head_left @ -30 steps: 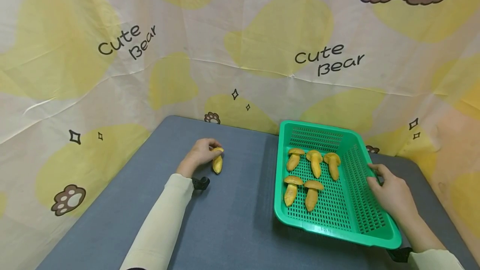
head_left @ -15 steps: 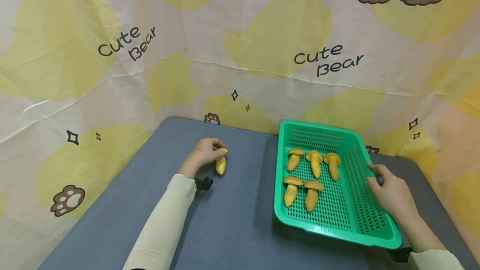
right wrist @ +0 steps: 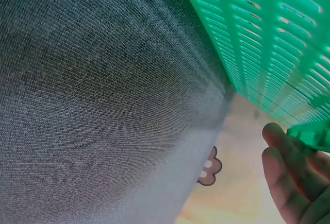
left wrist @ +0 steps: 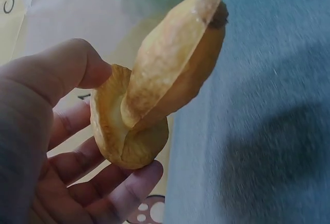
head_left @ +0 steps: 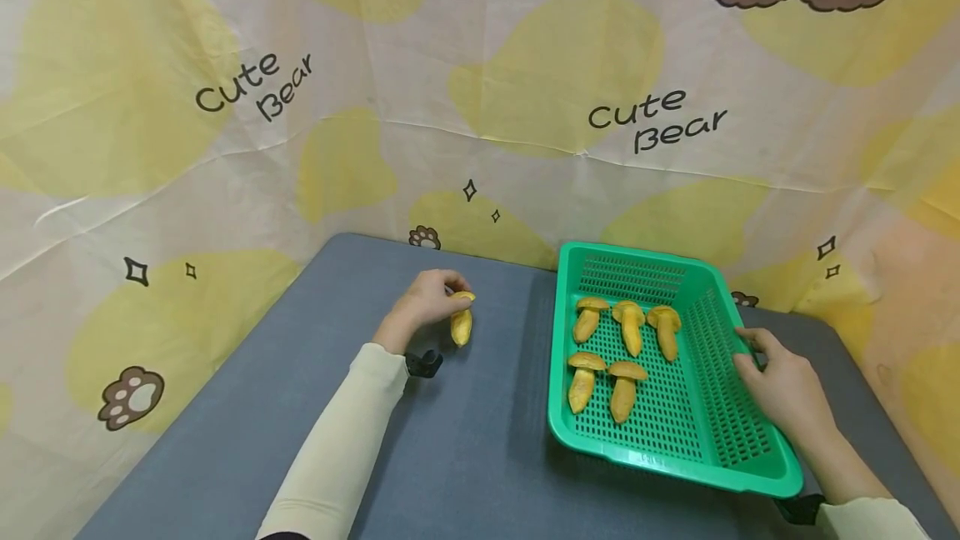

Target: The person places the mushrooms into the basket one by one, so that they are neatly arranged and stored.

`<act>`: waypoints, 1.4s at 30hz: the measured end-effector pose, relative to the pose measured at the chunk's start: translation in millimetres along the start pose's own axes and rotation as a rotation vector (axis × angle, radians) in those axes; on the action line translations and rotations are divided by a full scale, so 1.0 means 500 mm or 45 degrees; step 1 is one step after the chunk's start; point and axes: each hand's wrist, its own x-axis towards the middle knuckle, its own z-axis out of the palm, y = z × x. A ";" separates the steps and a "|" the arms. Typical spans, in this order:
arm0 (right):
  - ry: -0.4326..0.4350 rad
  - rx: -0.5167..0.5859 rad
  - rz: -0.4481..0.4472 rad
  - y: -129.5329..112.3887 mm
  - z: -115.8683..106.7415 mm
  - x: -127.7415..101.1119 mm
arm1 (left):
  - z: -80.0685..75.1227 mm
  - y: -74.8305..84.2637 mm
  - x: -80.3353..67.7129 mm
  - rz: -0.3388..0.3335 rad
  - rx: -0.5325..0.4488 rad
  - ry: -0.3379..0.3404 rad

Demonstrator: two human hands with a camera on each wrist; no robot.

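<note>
My left hand [head_left: 431,298] pinches a yellow mushroom [head_left: 461,327] by its cap, left of the basket and close over the table. In the left wrist view the mushroom's thick stem [left wrist: 172,64] points away from the palm, its brownish end outward. The thumb lies on one side of the cap [left wrist: 134,144], with fingers on the other. At the right, my right hand [head_left: 787,386] holds the side rim of a green plastic basket [head_left: 675,461]. Fingers of that hand [right wrist: 294,177] show below the rim in the right wrist view.
Inside the basket, several similar mushrooms [head_left: 624,390] lie in two rows, caps toward the far side. The grey table [head_left: 465,440] ends at a printed cloth backdrop [head_left: 510,65] behind and along both sides.
My left hand has shifted to the right, toward the basket, carrying the mushroom along. The right hand and the basket have stayed in place.
</note>
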 end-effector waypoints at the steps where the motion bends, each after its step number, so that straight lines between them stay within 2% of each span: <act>1: 0.000 -0.001 0.001 -0.001 0.000 0.000 | 0.002 0.004 0.002 0.007 -0.003 -0.001; 14: 0.001 -0.001 0.001 -0.004 0.000 -0.001 | 0.019 0.065 0.021 0.111 -0.077 -0.032; 26: 0.001 -0.022 0.011 -0.008 0.003 -0.002 | 0.031 0.125 0.029 0.231 -0.168 -0.003; 34: 0.010 -0.026 0.008 -0.005 0.007 -0.003 | 0.041 0.175 0.034 0.264 -0.217 0.009; 42: 0.008 -0.027 0.008 -0.009 0.004 -0.003 | 0.060 0.213 0.042 0.346 -0.274 0.011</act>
